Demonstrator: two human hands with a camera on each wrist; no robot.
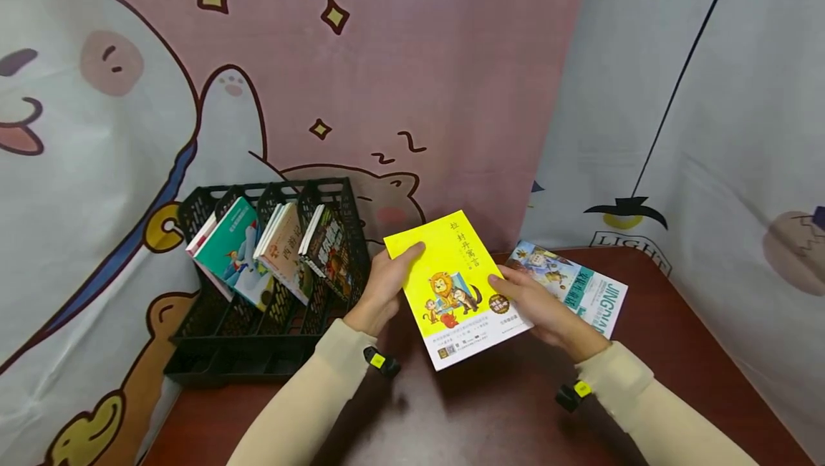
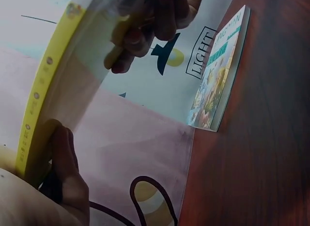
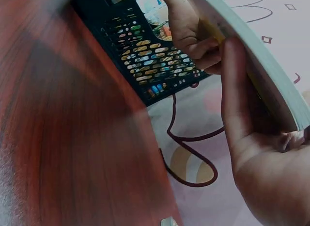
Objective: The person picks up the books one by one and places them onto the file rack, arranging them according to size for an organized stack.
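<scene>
A yellow book [image 1: 419, 290] with a white lower band and cartoon animals on its cover is held above the table, tilted, front facing up. My left hand [image 1: 382, 287] grips its left edge, thumb across the cover and fingers underneath. On the opposite edge my right hand [image 1: 538, 305] pinches it, thumb on top. The left wrist view shows the yellow spine [image 2: 41, 90] from the side; in the right wrist view the page edges [image 3: 271, 66] appear above the right hand [image 3: 256, 153]. Beneath the book, the fingers are hidden in the head view.
A black rack [image 1: 225, 362] with dividers stands at the left, holding several books, including a green book [image 1: 225, 244], a tan book [image 1: 283, 251] and a dark book [image 1: 330, 248]. Another book [image 1: 596, 294] lies at the right on the brown table [image 1: 677, 323]. A printed curtain [image 1: 451, 94] hangs behind.
</scene>
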